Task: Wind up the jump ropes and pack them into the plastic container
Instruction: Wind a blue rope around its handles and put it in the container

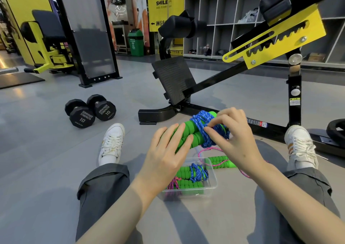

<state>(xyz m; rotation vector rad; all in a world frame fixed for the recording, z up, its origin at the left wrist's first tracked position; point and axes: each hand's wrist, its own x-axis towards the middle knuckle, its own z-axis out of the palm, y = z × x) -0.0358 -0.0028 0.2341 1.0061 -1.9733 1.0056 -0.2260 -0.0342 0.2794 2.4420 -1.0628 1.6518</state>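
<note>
While the person sits on the gym floor with legs spread, the work sits between the knees, lower centre of frame.

- Nearest: plastic container (213,176), clear, on the floor. Inside lie a packed blue rope (198,171) and a packed pink rope (174,185), both wound round their green handles.
- Just beyond its far right corner: loose pink rope (221,162), cord trailing on the floor, not wound.
- Above that, centre frame, off the floor: held blue rope (201,124), cord coiled round its paired green handles.
- Left hand (168,150) wraps its fingers round the handle ends.
- Right hand (237,137) pinches the blue cord at the coil with its fingertips, apparently tucking the end.

Progress, as I judge it: two ropes packed, a third nearly wound and not yet in the container, a fourth untouched. Past halfway.

Count:
- Jump ropes: four, two blue and two pink.
- Container: one.
- White shoes: two, mid-left (112,142) and mid-right.
- Dumbbells (80,114): two, touching side by side, left of centre.
- Black-and-yellow bench frame (214,83): one, crossing the right half.
- Green bin (136,43): one, far back at upper centre, beside grey shelving.
</note>
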